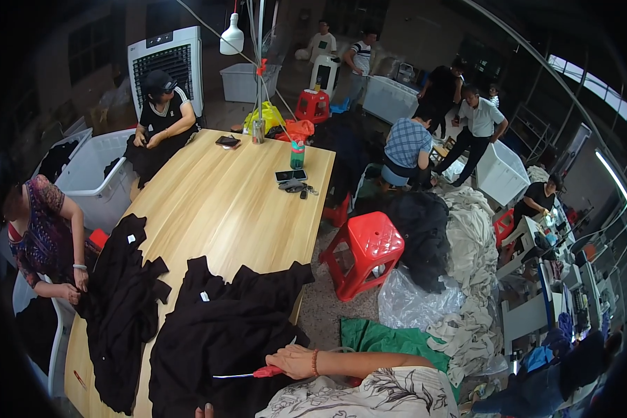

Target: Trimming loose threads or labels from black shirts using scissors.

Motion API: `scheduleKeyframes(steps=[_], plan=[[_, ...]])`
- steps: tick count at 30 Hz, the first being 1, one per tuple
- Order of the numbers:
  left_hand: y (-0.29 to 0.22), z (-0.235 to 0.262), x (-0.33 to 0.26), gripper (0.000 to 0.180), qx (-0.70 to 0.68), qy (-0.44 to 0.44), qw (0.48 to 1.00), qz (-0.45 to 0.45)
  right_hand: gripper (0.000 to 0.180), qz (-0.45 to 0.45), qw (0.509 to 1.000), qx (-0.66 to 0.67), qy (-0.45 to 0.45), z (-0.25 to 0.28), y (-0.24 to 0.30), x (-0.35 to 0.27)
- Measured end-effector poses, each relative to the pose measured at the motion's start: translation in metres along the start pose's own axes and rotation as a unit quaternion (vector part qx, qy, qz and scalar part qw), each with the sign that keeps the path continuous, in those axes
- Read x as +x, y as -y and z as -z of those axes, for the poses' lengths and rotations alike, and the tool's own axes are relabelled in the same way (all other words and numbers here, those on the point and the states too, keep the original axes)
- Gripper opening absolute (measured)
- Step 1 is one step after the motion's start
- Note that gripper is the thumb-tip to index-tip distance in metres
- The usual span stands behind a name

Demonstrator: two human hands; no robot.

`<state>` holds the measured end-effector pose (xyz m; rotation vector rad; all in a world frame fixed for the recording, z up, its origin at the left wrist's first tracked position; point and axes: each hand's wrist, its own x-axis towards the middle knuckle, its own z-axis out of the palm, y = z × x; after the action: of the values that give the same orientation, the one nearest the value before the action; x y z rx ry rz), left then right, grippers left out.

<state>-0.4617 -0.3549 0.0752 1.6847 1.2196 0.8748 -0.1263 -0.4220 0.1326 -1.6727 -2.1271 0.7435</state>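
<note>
Here — white bin (82, 141) holds black cloth (56, 160); right hand (292, 361) — tool (267, 372).

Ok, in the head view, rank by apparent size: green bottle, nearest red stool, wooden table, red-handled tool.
1. Wooden table
2. Nearest red stool
Not ranked: green bottle and red-handled tool. The tool looks longer but thinner, the right hand partly covers it, and it is nearer the camera.

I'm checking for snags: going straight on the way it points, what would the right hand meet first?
Most likely the black garment lying ahead of the right hand and its red-handled tool; whether they already touch it is unclear.
</note>
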Motion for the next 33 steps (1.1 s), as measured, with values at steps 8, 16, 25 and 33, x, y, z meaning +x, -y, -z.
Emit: scheduleKeyframes(steps=[8,16,25,33], plan=[[-0.025,-0.004,-0.012,0.022,-0.3,-0.101,0.934,0.165,0.022,-0.019,0.996,0.012,0.085,0.008,0.022,0.0],[-0.05,-0.034,0.0,0.022,-0.239,-0.145,0.943,0.178,0.025,-0.082,0.99,-0.039,0.104,0.05,0.033,-0.005],[-0.051,-0.044,-0.012,0.012,-0.318,-0.202,0.901,0.215,0.021,0.004,0.988,-0.04,0.147,0.052,0.037,0.019],[-0.05,-0.051,-0.014,0.009,-0.17,-0.235,0.953,0.091,0.019,0.026,0.973,-0.079,0.214,0.066,0.055,0.031]])
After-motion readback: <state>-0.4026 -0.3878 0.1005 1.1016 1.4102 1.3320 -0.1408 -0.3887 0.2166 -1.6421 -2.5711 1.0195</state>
